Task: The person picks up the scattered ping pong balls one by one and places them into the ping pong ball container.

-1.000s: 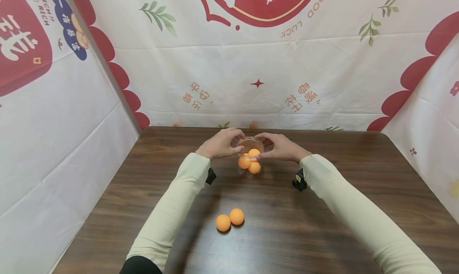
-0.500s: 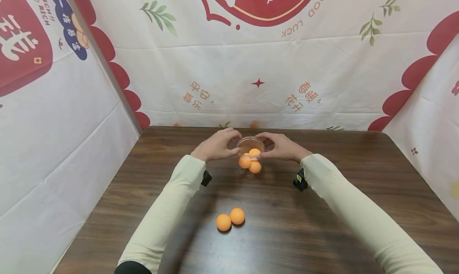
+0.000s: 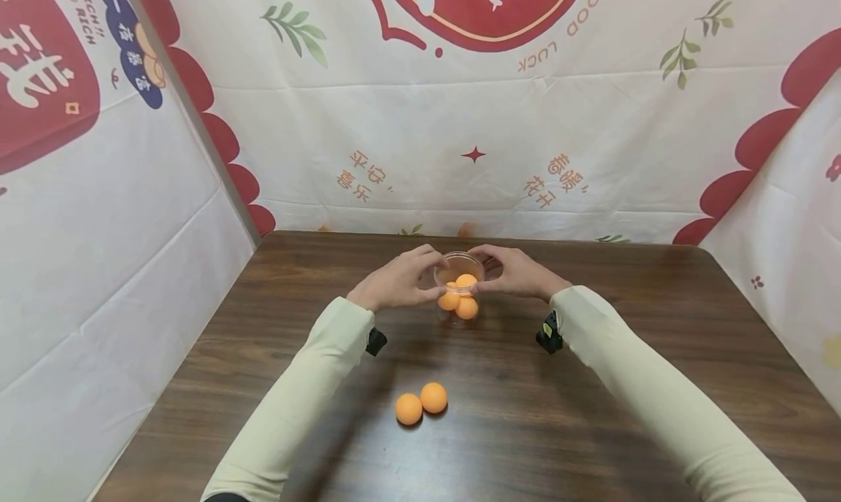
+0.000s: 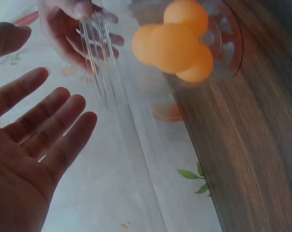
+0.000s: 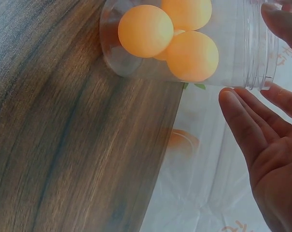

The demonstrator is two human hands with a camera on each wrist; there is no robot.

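In the middle of the table a clear plastic jar [image 3: 443, 268] stands upright, its mouth without a lid, with several orange ping-pong balls [image 3: 466, 309] inside. My right hand [image 3: 515, 272] grips the jar's threaded rim, thumb on the near side and fingers round the far side. On the opposite side is my left hand [image 3: 399, 280], thumb and fingers spread around a gap. The left wrist view shows these left fingers [image 4: 68, 140] extended and apart from the jar wall [image 4: 228, 29]; nothing is in the palm.
Two more orange ping-pong balls [image 3: 434, 398] lie side by side on the dark wood table [image 3: 558, 429], nearer the body than the jar. A white printed cloth [image 3: 407, 108] hangs behind the table's far edge and along both sides.
My left hand has drawn slightly back to the left and toward the body, its fingers spreading wider beside the jar. The right hand, jar and loose balls stay in place.
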